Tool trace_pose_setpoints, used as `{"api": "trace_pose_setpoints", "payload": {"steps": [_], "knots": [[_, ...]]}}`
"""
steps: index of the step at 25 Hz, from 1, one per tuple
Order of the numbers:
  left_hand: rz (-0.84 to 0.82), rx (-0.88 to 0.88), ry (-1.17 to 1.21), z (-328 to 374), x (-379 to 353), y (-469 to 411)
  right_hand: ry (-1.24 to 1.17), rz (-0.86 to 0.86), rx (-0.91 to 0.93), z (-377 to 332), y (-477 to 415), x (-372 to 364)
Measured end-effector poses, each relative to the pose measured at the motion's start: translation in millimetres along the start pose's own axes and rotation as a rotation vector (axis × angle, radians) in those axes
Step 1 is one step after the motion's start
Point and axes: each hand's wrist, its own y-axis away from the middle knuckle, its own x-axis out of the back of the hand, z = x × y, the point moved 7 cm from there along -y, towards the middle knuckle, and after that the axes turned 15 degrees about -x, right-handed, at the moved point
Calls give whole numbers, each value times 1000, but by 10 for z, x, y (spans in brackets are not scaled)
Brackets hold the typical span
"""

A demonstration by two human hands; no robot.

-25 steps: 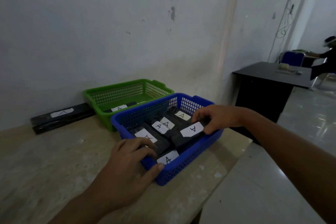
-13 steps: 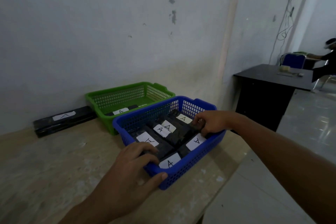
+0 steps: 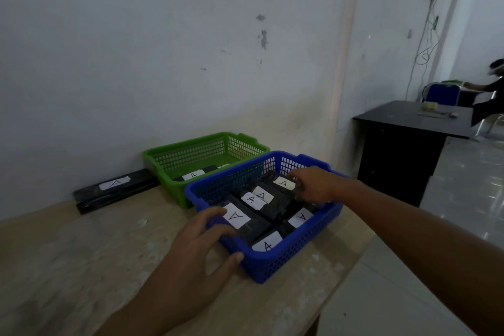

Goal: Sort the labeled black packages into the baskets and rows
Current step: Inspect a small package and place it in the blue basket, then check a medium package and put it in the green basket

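A blue basket stands on the table near its right edge and holds several black packages with white "A" labels. My left hand grips the basket's near left corner, fingers curled over the rim and thumb on the outside wall. My right hand reaches into the far right end and grips a black package there. Behind it stands a green basket with one labeled package inside. Two more black packages lie stacked along the wall to the left.
The worn table top ends just right of the blue basket. A white wall runs close behind the baskets. A dark desk stands at the right, with a seated person and a blue chair beyond it.
My right hand let the package with the slanted label settle into the basket's right side, then moved to the package at the far end. My left hand kept its hold on the rim.
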Motion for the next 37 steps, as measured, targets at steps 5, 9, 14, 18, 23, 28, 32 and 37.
{"api": "trace_pose_setpoints", "payload": {"steps": [5,9,14,18,23,28,32,37], "knots": [[39,108,-142,-212,621,459,-136,112,188,-860,170,280],[26,324,-227,-386,1182,1062,-159,103,404,-1943,561,296],[35,535,-336,-503,1906,2002,-93,-64,655,-3353,1221,-88],[119,732,-424,-555,2505,2812,-113,-200,810,-4333,1650,-568],[155,1075,-698,-398,3138,3704,-333,-431,806,-5281,2126,-1169],[-217,1216,-807,-250,3259,4149,-552,-684,650,-5753,2480,-1565],[-175,1167,-776,-203,3235,4059,-669,-770,518,-5744,2486,-1635],[-62,1045,-628,-224,3147,3827,-899,-903,415,-5371,2301,-1604]]}}
